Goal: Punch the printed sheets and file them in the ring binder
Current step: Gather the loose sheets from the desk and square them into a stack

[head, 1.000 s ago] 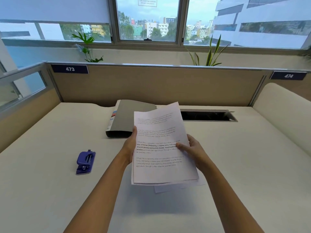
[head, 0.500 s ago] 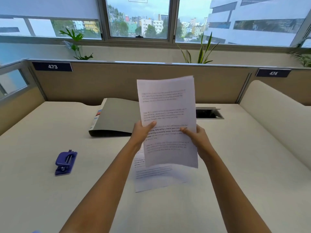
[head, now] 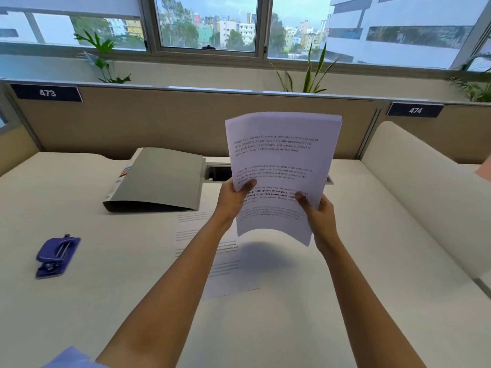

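Note:
I hold a small stack of printed sheets (head: 281,166) upright above the desk. My left hand (head: 233,199) grips its left edge and my right hand (head: 318,211) grips its right edge. One more printed sheet (head: 196,235) lies flat on the desk beneath my left forearm. A closed grey ring binder (head: 159,179) lies to the left of the held sheets. The purple hole punch (head: 57,256) sits alone on the desk at the far left.
The cream desk (head: 106,301) is bounded by a tan partition (head: 159,123) at the back and a padded divider (head: 430,197) on the right. A cable slot (head: 218,173) opens in the desk behind the sheets. Plants stand on the window sill.
Both hands have lifted the stack off the desk and tilted it upright, then shifted it to the right. One sheet stayed behind on the desk.

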Tool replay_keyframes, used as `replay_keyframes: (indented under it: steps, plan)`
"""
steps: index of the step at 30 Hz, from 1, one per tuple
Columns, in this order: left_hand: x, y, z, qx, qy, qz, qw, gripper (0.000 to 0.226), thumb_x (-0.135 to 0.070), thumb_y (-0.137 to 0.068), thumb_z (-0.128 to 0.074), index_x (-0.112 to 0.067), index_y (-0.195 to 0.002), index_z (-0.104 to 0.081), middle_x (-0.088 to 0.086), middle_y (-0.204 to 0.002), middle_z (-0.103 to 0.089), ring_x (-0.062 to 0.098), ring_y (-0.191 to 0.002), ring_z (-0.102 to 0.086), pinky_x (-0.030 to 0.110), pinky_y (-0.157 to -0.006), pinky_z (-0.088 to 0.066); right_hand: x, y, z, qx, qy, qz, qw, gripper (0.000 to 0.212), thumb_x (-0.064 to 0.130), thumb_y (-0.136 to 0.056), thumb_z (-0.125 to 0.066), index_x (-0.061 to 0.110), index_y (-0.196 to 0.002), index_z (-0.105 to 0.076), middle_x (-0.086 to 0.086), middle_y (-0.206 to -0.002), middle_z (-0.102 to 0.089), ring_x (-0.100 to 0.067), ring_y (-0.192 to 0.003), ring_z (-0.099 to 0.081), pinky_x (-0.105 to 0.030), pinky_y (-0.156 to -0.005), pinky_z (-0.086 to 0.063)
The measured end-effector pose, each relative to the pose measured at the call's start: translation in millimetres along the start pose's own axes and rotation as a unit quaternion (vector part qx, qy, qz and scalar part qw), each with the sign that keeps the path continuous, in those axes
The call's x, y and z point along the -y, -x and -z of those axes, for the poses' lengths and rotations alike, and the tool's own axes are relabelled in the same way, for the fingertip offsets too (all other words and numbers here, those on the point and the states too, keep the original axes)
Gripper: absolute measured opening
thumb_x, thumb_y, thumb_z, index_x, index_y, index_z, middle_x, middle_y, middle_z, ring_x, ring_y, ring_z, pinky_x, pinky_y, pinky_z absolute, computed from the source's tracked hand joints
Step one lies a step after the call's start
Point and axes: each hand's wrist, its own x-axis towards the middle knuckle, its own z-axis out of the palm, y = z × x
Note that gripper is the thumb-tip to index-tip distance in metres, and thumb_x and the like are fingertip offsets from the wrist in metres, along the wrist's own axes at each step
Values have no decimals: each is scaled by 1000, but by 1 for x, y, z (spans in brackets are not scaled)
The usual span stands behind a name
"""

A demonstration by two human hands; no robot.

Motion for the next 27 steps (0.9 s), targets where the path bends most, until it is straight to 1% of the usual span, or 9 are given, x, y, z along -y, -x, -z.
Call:
replay_keyframes:
  steps: [4, 8, 12, 15, 17, 19, 23, 25, 27]
  plan:
    - [15, -2, -9, -2, -42, -12, 999, 29, -22, -87, -62, -9, -113, -58, 11, -106, -65, 27, -95, -63, 30, -72, -55, -14, -1, 15, -3, 16, -29, 999, 27, 35, -77, -64, 25, -102, -61, 5, -97, -69, -18, -85, -68, -27, -69, -59]
    - [26, -2, -12, -13, -54, -6, 998, 29, -21, -89, -60, -10, -115, -59, 5, -105, -64, 22, -92, -60, 26, -71, -52, -24, -5, 25, -5, 10, -48, 999, 22, 23, -85, -66, 13, -105, -62, -5, -99, -68, -18, -83, -66, -20, -63, -58]
    - [22, -6, -15, -27, -47, -3, 999, 20, -23, -91, -57, -12, -108, -60, 3, -99, -65, 23, -85, -62, 28, -69, -53, -21, -11, 24, -8, 11, -41, 999, 34, 36, -75, -63, 17, -102, -64, 1, -94, -70, -19, -76, -68, -22, -61, -57]
    - [14, -10, -17, -30, -34, -16, 999, 19, -22, -91, -58, -16, -109, -60, 0, -97, -66, 19, -81, -64, 30, -70, -54, -18, -17, 26, -10, 5, -24, 1000, 32, 37, -75, -61, 20, -101, -63, 4, -93, -71, -14, -71, -69, -22, -61, -57]
    - [14, -10, -17, -27, -38, -19, 999, 22, -22, -90, -59, -16, -111, -59, 0, -99, -66, 19, -83, -64, 28, -69, -54, -19, -18, 29, -4, 5, -28, 1000, 28, 35, -77, -64, 22, -101, -63, 4, -95, -70, -16, -75, -69, -24, -64, -58]
    - [20, -11, -14, -25, -42, -13, 999, 25, -22, -89, -61, -15, -113, -58, 2, -102, -65, 22, -89, -64, 30, -71, -55, -27, -17, 32, 6, 8, -48, 999, 20, 27, -84, -67, 22, -102, -62, 3, -97, -70, -20, -82, -68, -25, -67, -58]
    - [32, -11, -9, -30, -67, 10, 997, 22, -25, -89, -60, -16, -110, -59, 7, -110, -66, 26, -100, -62, 39, -82, -55, -41, -15, 34, 22, 14, -88, 996, 13, 20, -86, -65, 25, -98, -64, 0, -98, -70, -22, -85, -67, -32, -73, -58]
    - [32, -11, -8, -44, -76, 6, 996, 19, -24, -90, -59, -14, -106, -61, 8, -107, -67, 25, -97, -64, 36, -81, -55, -43, -15, 32, 18, 9, -92, 996, 13, 20, -86, -66, 23, -98, -65, 0, -98, -71, -22, -85, -68, -33, -74, -58]
    - [29, -13, -6, -55, -93, -7, 994, 18, -24, -91, -58, -11, -103, -62, 6, -101, -68, 20, -90, -65, 27, -73, -56, -44, -18, 32, 7, 3, -90, 996, 16, 19, -85, -66, 20, -101, -66, -1, -98, -72, -21, -83, -70, -33, -73, -59]
